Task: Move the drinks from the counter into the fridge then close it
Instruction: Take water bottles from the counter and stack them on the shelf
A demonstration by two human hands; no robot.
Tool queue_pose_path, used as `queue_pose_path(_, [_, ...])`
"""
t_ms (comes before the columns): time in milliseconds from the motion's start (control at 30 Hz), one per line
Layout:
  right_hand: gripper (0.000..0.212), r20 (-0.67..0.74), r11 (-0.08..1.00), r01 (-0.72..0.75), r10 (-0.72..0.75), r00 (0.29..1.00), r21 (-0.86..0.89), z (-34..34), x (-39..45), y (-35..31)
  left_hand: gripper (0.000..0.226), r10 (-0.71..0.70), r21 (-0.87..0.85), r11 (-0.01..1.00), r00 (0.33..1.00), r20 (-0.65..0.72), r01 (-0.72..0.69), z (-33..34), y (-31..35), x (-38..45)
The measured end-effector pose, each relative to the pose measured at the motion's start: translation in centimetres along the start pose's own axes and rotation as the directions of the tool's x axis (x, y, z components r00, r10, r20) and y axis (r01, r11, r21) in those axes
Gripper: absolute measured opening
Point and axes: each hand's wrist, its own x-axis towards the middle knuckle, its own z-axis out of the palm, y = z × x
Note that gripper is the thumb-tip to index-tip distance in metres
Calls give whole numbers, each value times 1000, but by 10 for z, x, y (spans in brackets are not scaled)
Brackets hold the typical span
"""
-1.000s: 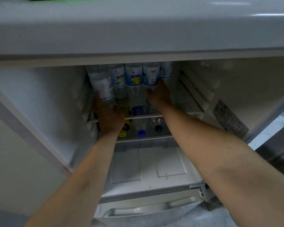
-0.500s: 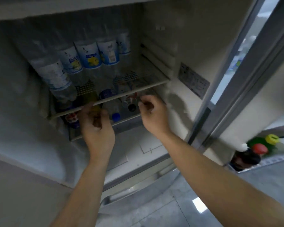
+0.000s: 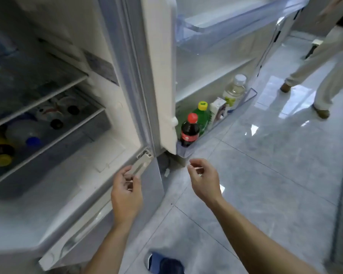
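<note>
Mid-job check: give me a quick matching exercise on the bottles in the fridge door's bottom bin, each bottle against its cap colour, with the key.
Column one:
1. dark cola bottle with red label
2. green plastic bottle
3. clear plastic bottle of pale liquid

Column two:
A. white cap
B. red cap
C. yellow cap

Pairs: 1-B, 2-C, 3-A.

All three stand upright in the clear door bin; the cola bottle stands closest to the hinge.
</note>
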Motion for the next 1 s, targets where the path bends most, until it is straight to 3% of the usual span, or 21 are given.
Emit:
queue_pose_path(167, [15, -173, 973, -228, 217, 961, -45, -95, -48, 76, 27, -146, 114, 986, 960, 239, 121, 48, -25, -66])
queue_pose_path(400, [17, -310, 901, -434, 406, 860, -22, -182, -111, 141, 27, -290, 294, 941, 847, 445, 168, 90, -37, -123])
queue_pose_path(600, [24, -337, 822, -569, 546, 767, 36, -211, -132, 173, 25, -439, 498, 850, 750, 495, 168, 105, -44, -127])
queue_pose_path(767, [25, -341, 732, -672, 663, 667, 109, -220, -138, 194, 24, -560, 694, 717, 646, 518, 65, 99, -62, -101])
queue_pose_path(1000, [31, -325, 603, -783, 779, 537, 151, -226, -152, 221, 18, -648, 755, 655, 521, 556, 9, 103, -85, -56])
